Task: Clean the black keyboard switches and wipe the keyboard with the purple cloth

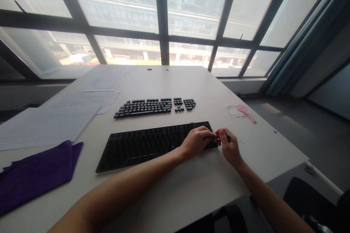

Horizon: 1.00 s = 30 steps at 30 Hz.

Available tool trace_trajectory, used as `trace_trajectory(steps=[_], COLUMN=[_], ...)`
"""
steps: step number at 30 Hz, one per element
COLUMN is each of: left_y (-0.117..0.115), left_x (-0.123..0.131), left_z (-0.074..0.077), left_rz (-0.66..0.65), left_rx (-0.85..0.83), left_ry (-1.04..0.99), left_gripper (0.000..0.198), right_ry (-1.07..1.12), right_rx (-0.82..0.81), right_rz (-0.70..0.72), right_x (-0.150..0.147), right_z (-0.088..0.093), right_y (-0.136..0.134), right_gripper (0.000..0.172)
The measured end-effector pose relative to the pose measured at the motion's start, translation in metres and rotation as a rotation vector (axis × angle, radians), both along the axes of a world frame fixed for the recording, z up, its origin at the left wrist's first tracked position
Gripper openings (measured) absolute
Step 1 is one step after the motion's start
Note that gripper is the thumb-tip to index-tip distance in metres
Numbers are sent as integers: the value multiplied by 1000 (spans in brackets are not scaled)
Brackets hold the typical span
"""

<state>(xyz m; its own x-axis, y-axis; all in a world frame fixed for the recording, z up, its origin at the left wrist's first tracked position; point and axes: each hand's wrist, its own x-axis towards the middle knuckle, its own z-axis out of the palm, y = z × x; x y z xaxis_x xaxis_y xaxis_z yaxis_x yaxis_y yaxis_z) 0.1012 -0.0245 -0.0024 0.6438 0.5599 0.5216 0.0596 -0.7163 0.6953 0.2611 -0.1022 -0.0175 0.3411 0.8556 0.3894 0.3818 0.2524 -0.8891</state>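
Note:
A black keyboard base (147, 145), its keycaps off, lies on the white table. Loose dark keycaps (149, 107) are laid out in keyboard order behind it. Over the base's right end, my left hand (197, 140) has its fingers closed around something small and dark that is mostly hidden. My right hand (227, 145) meets it just past the base's right edge, pinching a thin wire tool (240, 140) with a dark handle part; its wire ends stick out to the right.
A purple cloth (41, 174) and paper sheets (46, 123) cover the table's left side. On the right, a pink brush-like item (246, 113) rests by a white tissue (233, 111). Black chairs (306, 200) stand near the front edge of the white table (180, 83).

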Motion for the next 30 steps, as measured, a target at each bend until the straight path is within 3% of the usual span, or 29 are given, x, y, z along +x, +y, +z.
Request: trace_trajectory(steps=[5,12,16,21,25,30], left_y=[0,3,38,101,128,140], left_x=[0,-3,-5,4,18,29], left_z=[1,7,20,30,21,12], left_rz=[-12,53,231,465,455,443], left_rx=[4,-42,-57,125,204,271], left_ry=[-36,-78,51,423,533,574], left_gripper=[13,14,16,24,11,12], right_ry=[-38,166,142,119,121,91], right_rx=[9,30,28,28,22,39], right_rz=[-27,3,-25,-3,3,17], right_x=[-1,0,1,0,1,2], right_z=[4,4,5,1,0,3], right_y=[-1,2,1,0,-1,-4], right_gripper=[34,35,40,42,41,39])
